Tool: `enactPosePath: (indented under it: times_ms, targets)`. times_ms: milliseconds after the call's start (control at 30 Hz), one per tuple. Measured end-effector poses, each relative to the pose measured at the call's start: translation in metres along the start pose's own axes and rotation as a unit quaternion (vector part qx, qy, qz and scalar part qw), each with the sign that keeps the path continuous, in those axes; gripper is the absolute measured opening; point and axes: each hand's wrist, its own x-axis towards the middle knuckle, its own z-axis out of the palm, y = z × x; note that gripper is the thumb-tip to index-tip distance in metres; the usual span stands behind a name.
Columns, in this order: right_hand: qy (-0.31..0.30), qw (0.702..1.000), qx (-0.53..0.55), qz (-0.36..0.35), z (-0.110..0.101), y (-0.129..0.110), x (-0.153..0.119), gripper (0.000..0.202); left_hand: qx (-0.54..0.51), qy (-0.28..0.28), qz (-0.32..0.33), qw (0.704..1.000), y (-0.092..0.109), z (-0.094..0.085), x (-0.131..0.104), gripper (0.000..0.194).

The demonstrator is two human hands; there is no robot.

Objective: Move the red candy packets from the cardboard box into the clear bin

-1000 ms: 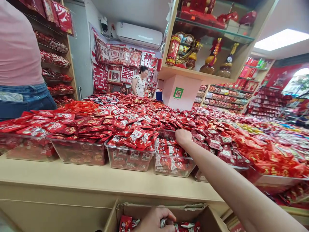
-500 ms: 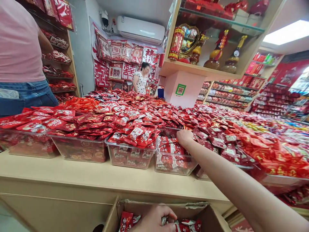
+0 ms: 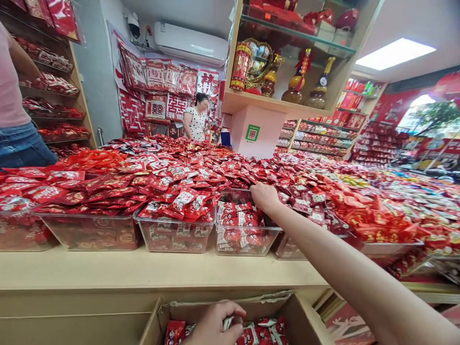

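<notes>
My right hand rests at the back right of a partly filled clear bin, its fingers curled near the rim; what they hold, if anything, is hidden. Inside that bin lie red and white packets in rows. Low in the view, my left hand is in an open cardboard box, fingers curled around a small red and white packet. More such packets lie in the box beside this hand.
Heaped clear bins of red packets line the cream counter. A display cabinet overhangs the heaps. One person stands at the back, another at the far left.
The whole view has shifted, so the bins, cabinet and box appear farther left. My right hand stays at the same bin and my left hand stays in the box.
</notes>
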Motion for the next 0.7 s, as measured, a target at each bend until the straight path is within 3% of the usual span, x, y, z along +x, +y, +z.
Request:
enactPosePath:
  times_ms: [100, 167, 233, 333, 433, 500, 633, 700]
  targets:
    - [0.048, 0.996, 0.051, -0.058, -0.012, -0.020, -0.048, 0.029, -0.083, 0.036, -0.013, 0.996, -0.001, -0.002, 0.001, 0.032]
    - [0.062, 0.977, 0.140, -0.147, -0.006, -0.038, -0.095, 0.026, -0.143, 0.045, -0.019, 0.989, -0.001, -0.004, 0.001, 0.041]
    - [0.008, 0.948, 0.228, -0.221, 0.013, -0.054, -0.144, 0.024, -0.175, 0.052, 0.000, 0.983, 0.000, -0.007, 0.001, 0.050]
    - [-0.042, 0.908, 0.369, -0.192, 0.057, -0.069, -0.194, 0.022, -0.179, 0.051, 0.047, 0.981, 0.001, -0.009, -0.002, 0.065]
    - [-0.068, 0.853, 0.500, -0.132, 0.095, -0.072, -0.212, 0.029, -0.198, -0.018, 0.036, 0.979, 0.000, -0.006, -0.004, 0.080]
    - [-0.077, 0.825, 0.549, -0.108, 0.108, -0.072, -0.213, 0.025, -0.208, -0.050, 0.025, 0.977, -0.001, -0.001, -0.004, 0.085]
    - [-0.055, 0.789, 0.608, -0.066, 0.113, -0.069, -0.211, 0.003, -0.275, -0.066, 0.019, 0.959, 0.003, 0.003, -0.001, 0.085]
    - [-0.042, 0.766, 0.641, -0.032, 0.113, -0.066, -0.209, 0.006, -0.308, -0.050, 0.008, 0.950, 0.006, 0.001, 0.002, 0.075]
